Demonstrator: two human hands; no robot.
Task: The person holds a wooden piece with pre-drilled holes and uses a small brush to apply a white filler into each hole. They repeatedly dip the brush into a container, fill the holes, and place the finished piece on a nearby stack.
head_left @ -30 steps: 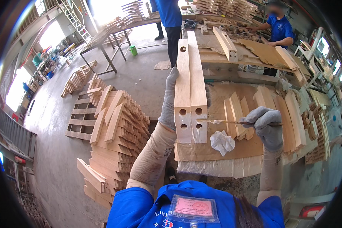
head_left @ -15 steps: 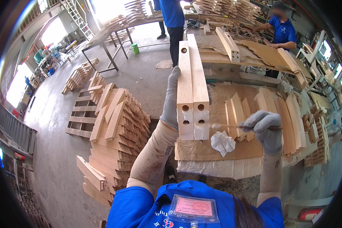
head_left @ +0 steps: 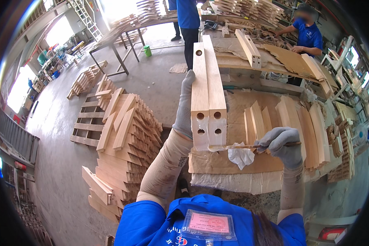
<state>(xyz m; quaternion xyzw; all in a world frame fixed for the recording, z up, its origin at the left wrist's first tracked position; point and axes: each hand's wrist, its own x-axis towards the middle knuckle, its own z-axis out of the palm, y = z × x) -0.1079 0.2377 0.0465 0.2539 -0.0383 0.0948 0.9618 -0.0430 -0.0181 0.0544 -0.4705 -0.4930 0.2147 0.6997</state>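
My left hand (head_left: 185, 107), in a grey glove, grips two long wooden pieces (head_left: 208, 86) held side by side and upright, their drilled holes facing me near the lower end. My right hand (head_left: 281, 144), also gloved, holds a thin brush (head_left: 241, 146) whose tip touches the bottom end of the wooden pieces. A crumpled white rag (head_left: 240, 156) lies just below the brush on a cardboard-covered bench (head_left: 217, 164).
Stacked wooden parts (head_left: 127, 139) stand at my left beside a pallet (head_left: 88, 123). More wooden pieces (head_left: 291, 119) lean on the bench at right. A person in blue (head_left: 305, 33) works at a far table (head_left: 250, 61); another person (head_left: 188, 20) stands behind.
The brush tip has slid left along the bottom end of the two wooden pieces. My left hand keeps them upright in about the same place.
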